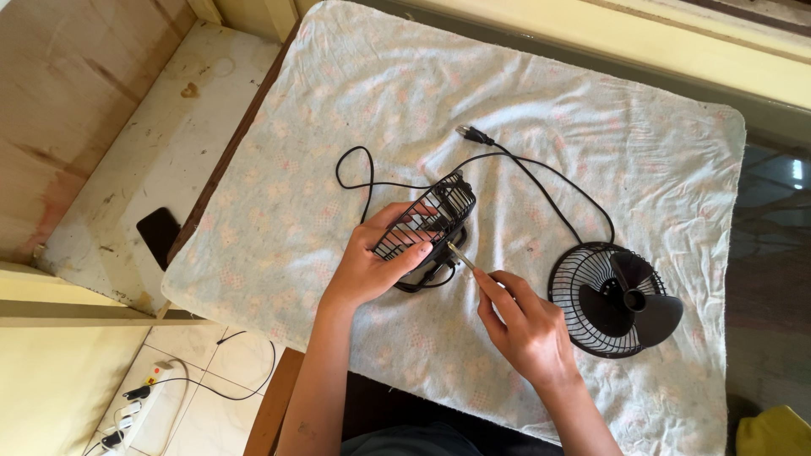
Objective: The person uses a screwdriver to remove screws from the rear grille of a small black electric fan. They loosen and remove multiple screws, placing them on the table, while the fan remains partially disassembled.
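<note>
Here, at a cloth-covered table (355, 110), a small black desk fan in pieces. Far out at nine o'clock, on the bare wooden ledge, a dark phone (158, 235); below it on the tiled floor, a white power strip (135, 414). Nearer centre, left hand (372, 262) wrapped around the fan body (427, 228), fingers clenched over the rear wire grille and tipping it up on edge, thumb across the mesh. From the body, a black cord (541, 181) looping away toward twelve o'clock, plug lying loose on the cloth. At five o'clock of the body, right hand (528, 329) pinching a slim screwdriver (461, 256) between thumb and forefinger, tip set against the housing just under the grille. Well apart at three o'clock, the front grille with blade (614, 300), lying flat. For clean work, probably: keep the body braced hard against the cloth, hold the driver square to the screw, press in before turning, and mind the cord so as not to drag the loose grille.
</note>
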